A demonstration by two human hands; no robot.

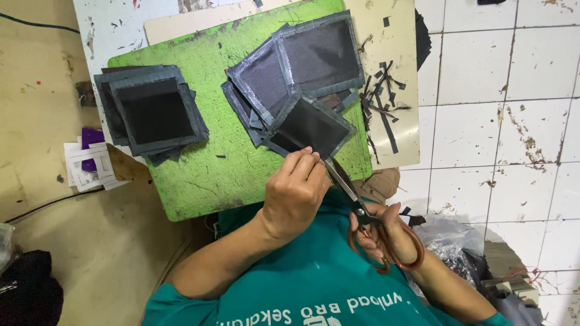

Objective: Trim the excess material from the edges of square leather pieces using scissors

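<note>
My left hand (294,192) pinches the near edge of a dark square fabric panel (308,128) with a grey border, held over the green board (211,175). My right hand (386,232) grips scissors (356,205) with brown-orange handles. Their blades point up toward the panel's near right edge, close to my left fingertips. Behind the held panel lie more bordered dark squares (302,60) overlapping one another. A separate stack of similar squares (151,108) sits on the board's left side.
Thin dark offcut strips (380,102) are scattered on a beige board to the right. White and purple paper pieces (87,160) lie at the left. White tiled floor (495,121) lies to the right, a plastic bag (450,241) by my right arm.
</note>
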